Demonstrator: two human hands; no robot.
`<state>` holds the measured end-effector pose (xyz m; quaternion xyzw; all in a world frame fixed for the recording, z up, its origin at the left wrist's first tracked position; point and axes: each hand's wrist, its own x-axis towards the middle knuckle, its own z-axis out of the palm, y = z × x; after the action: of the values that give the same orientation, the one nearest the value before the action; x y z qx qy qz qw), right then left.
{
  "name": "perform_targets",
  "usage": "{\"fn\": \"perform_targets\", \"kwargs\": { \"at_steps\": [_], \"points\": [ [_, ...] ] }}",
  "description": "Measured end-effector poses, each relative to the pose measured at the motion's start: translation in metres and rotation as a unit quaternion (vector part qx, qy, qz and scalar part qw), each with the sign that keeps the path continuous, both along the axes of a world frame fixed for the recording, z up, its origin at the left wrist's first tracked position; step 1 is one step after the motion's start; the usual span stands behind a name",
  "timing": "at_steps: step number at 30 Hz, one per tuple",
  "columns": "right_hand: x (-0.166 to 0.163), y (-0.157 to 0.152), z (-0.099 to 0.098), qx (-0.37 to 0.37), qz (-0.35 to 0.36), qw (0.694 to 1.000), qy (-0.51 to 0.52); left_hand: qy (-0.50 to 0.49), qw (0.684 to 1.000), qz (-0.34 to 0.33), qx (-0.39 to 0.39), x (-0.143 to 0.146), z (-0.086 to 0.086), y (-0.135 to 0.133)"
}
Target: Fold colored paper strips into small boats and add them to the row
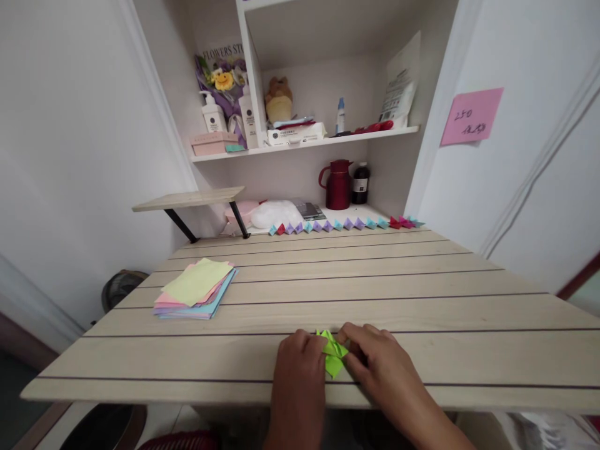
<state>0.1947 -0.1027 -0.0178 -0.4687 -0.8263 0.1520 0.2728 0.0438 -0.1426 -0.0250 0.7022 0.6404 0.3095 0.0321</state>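
Observation:
A small folded piece of green paper (334, 355) lies near the front edge of the wooden table (422, 300). My left hand (297, 369) pinches its left side with fingers closed. My right hand (375, 362) pinches its right side, fingers curled onto the paper. Both hands rest on the table top.
A stack of coloured paper sheets (197, 289) lies at the left. A row of small folded paper pieces (342, 224) lines the table's far edge. Behind stand a red jug (337, 184), a dark bottle (360, 183) and a small raised shelf (192, 200). A pink note (470, 116) hangs on the right wall.

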Motion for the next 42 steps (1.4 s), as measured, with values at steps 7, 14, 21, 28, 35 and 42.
{"fn": "perform_targets", "kwargs": {
  "at_steps": [7, 14, 21, 28, 35, 42],
  "points": [
    [0.007, 0.004, -0.002, -0.015, 0.053, 0.999, -0.003, 0.124, 0.981, -0.049, 0.142, -0.018, -0.016, -0.004],
    [0.017, -0.002, 0.003, 0.022, 0.108, 0.993, -0.036, 0.209, 0.962, -0.07, 0.161, -0.032, -0.012, -0.018],
    [0.014, -0.005, 0.001, 0.023, 0.048, 0.998, -0.025, 0.198, 0.952, -0.072, 0.22, -0.033, -0.021, -0.023],
    [0.005, -0.011, -0.012, 0.118, -0.006, 0.991, -0.066, 0.206, 0.944, -0.067, 0.248, -0.037, -0.028, -0.03],
    [0.001, -0.015, -0.011, 0.146, -0.008, 0.986, -0.08, 0.172, 0.946, -0.033, 0.273, -0.015, -0.019, -0.031],
    [0.01, -0.015, -0.01, 0.097, 0.03, 0.994, -0.029, 0.274, 0.942, -0.016, 0.193, 0.001, -0.034, -0.031]
  ]
}}
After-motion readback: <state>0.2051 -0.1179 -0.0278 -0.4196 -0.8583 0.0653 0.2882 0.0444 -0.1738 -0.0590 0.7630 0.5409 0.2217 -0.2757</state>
